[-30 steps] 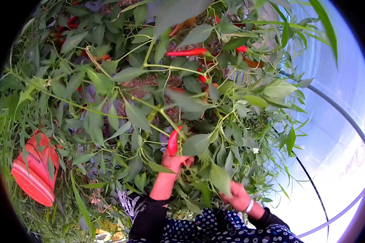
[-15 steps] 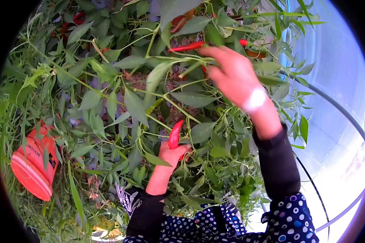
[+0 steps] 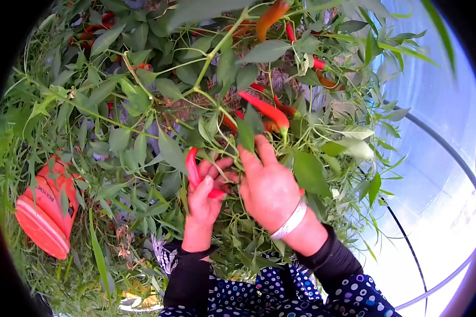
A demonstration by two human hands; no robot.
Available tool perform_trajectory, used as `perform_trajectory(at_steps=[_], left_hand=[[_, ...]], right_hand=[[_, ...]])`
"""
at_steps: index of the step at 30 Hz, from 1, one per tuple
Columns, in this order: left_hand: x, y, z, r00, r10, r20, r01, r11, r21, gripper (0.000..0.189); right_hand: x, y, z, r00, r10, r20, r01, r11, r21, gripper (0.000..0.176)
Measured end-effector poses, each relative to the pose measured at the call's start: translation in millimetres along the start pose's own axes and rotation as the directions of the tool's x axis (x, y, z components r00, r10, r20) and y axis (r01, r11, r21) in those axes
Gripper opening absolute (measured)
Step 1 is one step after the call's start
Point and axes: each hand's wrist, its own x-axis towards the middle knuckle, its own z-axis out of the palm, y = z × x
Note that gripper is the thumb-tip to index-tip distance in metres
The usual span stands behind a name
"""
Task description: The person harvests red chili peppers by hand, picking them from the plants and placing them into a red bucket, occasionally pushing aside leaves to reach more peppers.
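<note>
My left hand (image 3: 202, 198) is closed around red chili peppers. One chili pepper (image 3: 192, 166) sticks up beside its thumb, and the end of another (image 3: 216, 194) shows in the palm. Right beside it, my right hand (image 3: 272, 185) is among the stems and leaves, back toward me. Its fingers bend away from view behind foliage, so what they hold is hidden. Just above its fingertips, a long red chili pepper (image 3: 267, 112) with a green stem slants up to the left. Green leaves (image 3: 309, 173) surround both hands.
An orange-red bucket (image 3: 50, 203) lies tilted among grass on the left. More red peppers (image 3: 318, 63) and a brownish-orange pepper (image 3: 271, 20) hang at the top. Plastic sheeting (image 3: 433, 174) with a dark pipe (image 3: 439, 142) runs along the right.
My right hand has moved down and left from the upper peppers to beside my left hand. My left hand has turned and shifted slightly left, still holding chili peppers.
</note>
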Motion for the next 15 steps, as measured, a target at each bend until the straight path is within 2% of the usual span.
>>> perform_trajectory(at_steps=[1,3,5,7,8,9,11,13,15], left_hand=[[1,1,6,1.000,-0.003,-0.003,0.003,1.000,0.002,0.056],[3,5,19,0.996,0.094,-0.007,-0.094,0.995,0.023,0.053],[7,6,15,0.997,0.065,-0.028,-0.063,0.997,0.052,0.055],[12,6,14,0.987,0.124,-0.105,-0.096,0.966,0.239,0.059],[14,10,12,0.995,0.091,-0.031,-0.078,0.952,0.297,0.065],[16,12,12,0.995,0.091,-0.034,-0.076,0.952,0.297,0.065],[17,14,11,0.989,0.053,0.140,-0.075,0.985,0.158,0.070],[16,12,9,0.989,0.033,0.147,-0.059,0.983,0.172,0.073],[15,13,21,0.997,-0.051,0.059,0.036,0.971,0.235,0.076]], right_hand=[[-3,-4,2,0.999,0.031,0.016,-0.031,0.999,0.026,0.043],[-9,-9,6,0.998,0.052,0.039,-0.054,0.998,0.033,0.044],[-15,-12,9,0.995,0.072,0.063,-0.074,0.997,0.039,0.044],[-19,-13,12,0.987,0.062,0.146,-0.070,0.996,0.053,0.044],[-21,-15,14,0.991,0.049,0.128,-0.059,0.995,0.078,0.045],[-20,-17,14,0.990,0.049,0.131,-0.059,0.995,0.080,0.045],[-18,-22,13,0.970,0.094,0.223,-0.103,0.994,0.028,0.044],[-23,-14,33,0.982,0.066,0.179,-0.066,0.998,-0.005,0.042],[-22,-8,46,0.986,0.030,0.166,-0.027,0.999,-0.024,0.040]])
